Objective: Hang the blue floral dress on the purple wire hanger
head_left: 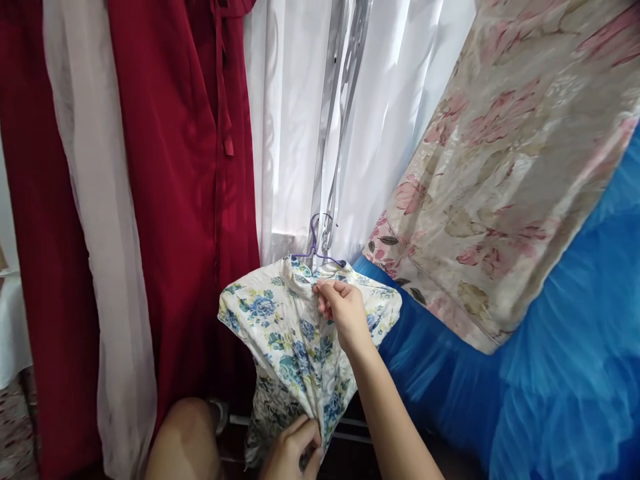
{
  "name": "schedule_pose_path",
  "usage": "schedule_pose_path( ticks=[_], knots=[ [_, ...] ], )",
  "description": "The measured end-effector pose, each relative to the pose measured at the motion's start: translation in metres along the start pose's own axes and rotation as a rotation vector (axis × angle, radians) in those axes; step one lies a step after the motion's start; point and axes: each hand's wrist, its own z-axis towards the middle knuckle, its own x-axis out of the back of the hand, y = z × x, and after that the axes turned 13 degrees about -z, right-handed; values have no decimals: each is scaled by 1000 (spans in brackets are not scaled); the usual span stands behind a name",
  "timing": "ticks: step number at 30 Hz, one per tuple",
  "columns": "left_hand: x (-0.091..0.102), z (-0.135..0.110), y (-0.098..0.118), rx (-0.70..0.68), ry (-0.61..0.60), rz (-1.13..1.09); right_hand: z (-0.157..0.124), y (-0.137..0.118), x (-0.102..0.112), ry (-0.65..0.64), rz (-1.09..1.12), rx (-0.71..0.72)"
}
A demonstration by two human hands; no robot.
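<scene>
A white blouse [285, 333] with blue flowers and green leaves hangs on a thin purple wire hanger [314, 233]. At its collar, my right hand [343, 307] pinches the fabric near the neck opening with thumb and fingers. Lower down, my left hand [295, 447] grips the blouse's front edge, fingers closed on the cloth. Between the two hands the front runs in a taut line. Part of the blouse's right side is hidden behind my right forearm.
Long red garments [175, 167] and a sheer pale one [95, 200] hang at left. White curtain-like fabric [290, 100] is behind, with grey metallic strips. A floral beige cloth [490, 180] and blue ruffled tulle [565, 367] fill the right. A bare knee [185, 440] and a metal bar [240, 420] show below.
</scene>
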Motion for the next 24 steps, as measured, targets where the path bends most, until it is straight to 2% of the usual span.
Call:
schedule_pose_path(
  ticks=[3, 5, 8, 11, 14, 17, 20, 22, 24],
  knots=[
    [24, 21, 26, -60, -14, -9, -11, 6, 6, -51, -13, 15],
    [48, 45, 50, -159, 82, -28, -20, 10, 10, -79, -33, 32],
    [86, 90, 92, -323, 300, -43, -30, 8, 14, -97, -79, 96],
    [110, 128, 128, -493, 257, 45, -30, 1, 14, -104, -112, 160],
    [113, 146, 147, -622, 247, 162, -21, 6, 11, -44, -184, 198],
    [116, 149, 154, -658, 384, 203, -13, 30, 6, 29, -370, 189],
    [143, 158, 148, -590, 593, 110, -19, 57, 3, -46, -401, 96],
    [170, 170, 130, -490, 715, -89, -28, 68, 2, -98, -303, 31],
    [195, 181, 101, -338, 844, -463, -38, 71, -1, -127, -208, -5]
  ],
)
